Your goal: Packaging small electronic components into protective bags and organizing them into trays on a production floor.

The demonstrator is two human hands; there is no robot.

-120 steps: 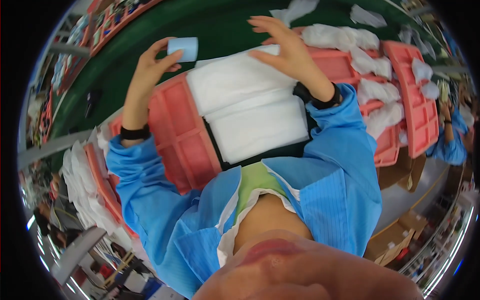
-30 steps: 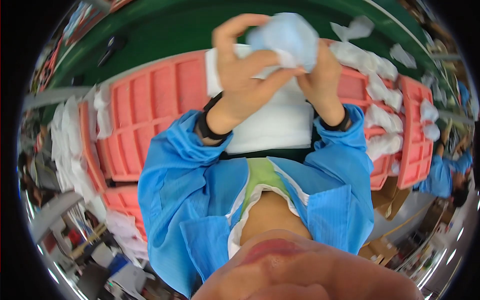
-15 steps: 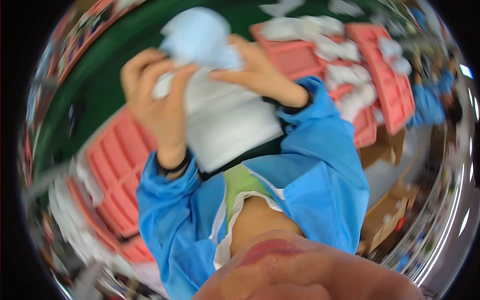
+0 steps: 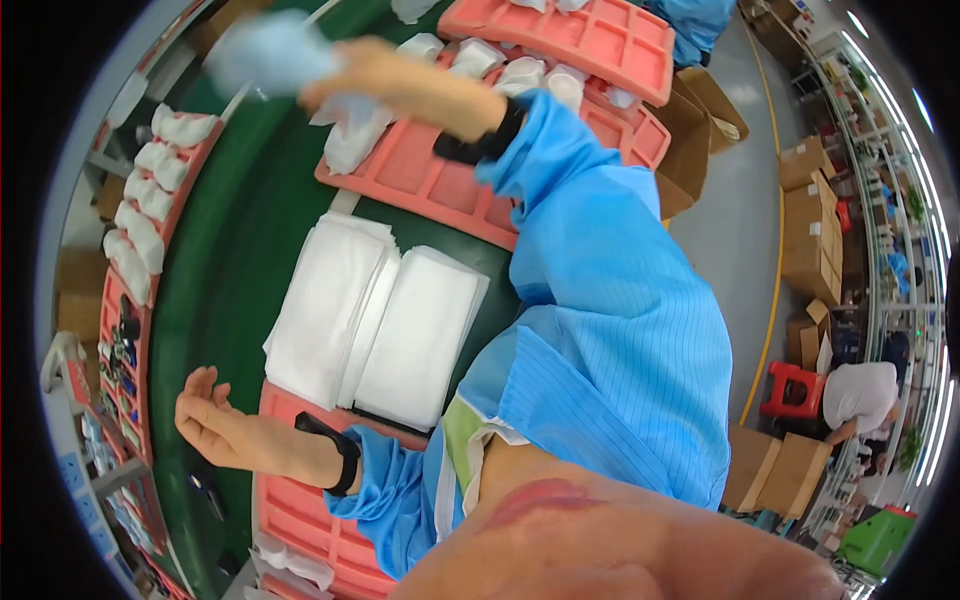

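My right hand (image 4: pixel 365 78) reaches to the far side, over the green work surface and beside a pink tray. Its fingers are closed on a pale-blue wrapped bundle (image 4: pixel 268 55), smeared by motion; what is inside cannot be made out. Off to the left, my left hand (image 4: pixel 215 425) hovers over the green surface, open and holding nothing, its fingers loosely bent. Between my arms lie two stacks of thin white sheets, a fanned left stack (image 4: pixel 330 300) and a neater right stack (image 4: pixel 418 338).
White wrapped bundles (image 4: pixel 355 140) sit in the pink tray (image 4: pixel 400 168) on the right. Another pink tray (image 4: pixel 310 520) lies near my left arm. More bundles (image 4: pixel 145 190) line the far-left rack. A dark small tool (image 4: pixel 207 495) rests on the green surface. Cardboard boxes (image 4: pixel 690 140) stand at right.
Both hands were on the pale-blue bundle above the white sheets. My left hand has let go and moved left and nearer; my right hand has carried the bundle away to the far left.
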